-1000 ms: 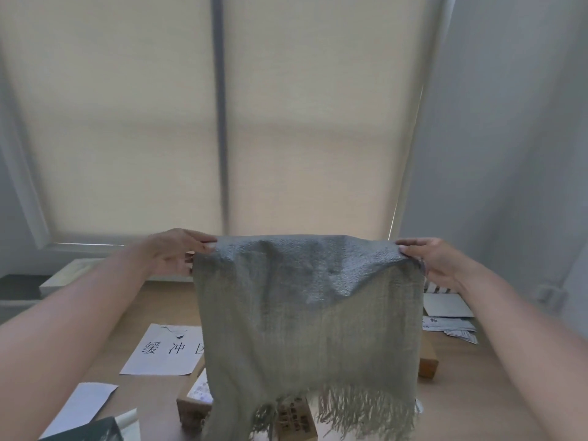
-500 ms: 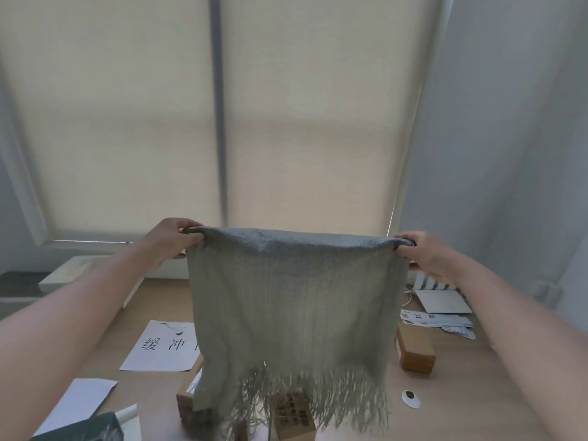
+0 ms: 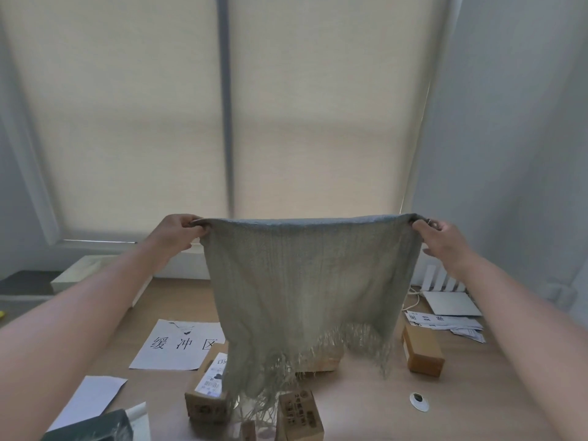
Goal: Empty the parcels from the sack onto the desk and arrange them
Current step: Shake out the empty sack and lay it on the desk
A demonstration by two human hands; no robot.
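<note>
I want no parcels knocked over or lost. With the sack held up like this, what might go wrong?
1. The sack's fringe trails over the cardboard boxes beneath; moving it sideways might snag or tip one.
2. The hanging cloth hides part of the desk, so a parcel behind it may be overlooked.
3. Both hands, left and right, pinch only the corners; either grip might slip.

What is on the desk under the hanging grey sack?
Under the sack, cardboard parcels lie on the desk: one at left, one in front, one partly behind the fringe. More may be hidden.

Printed paper sheet [image 3: 183, 344], white router [image 3: 448, 299] and closed roller blinds [image 3: 318, 106]
</note>
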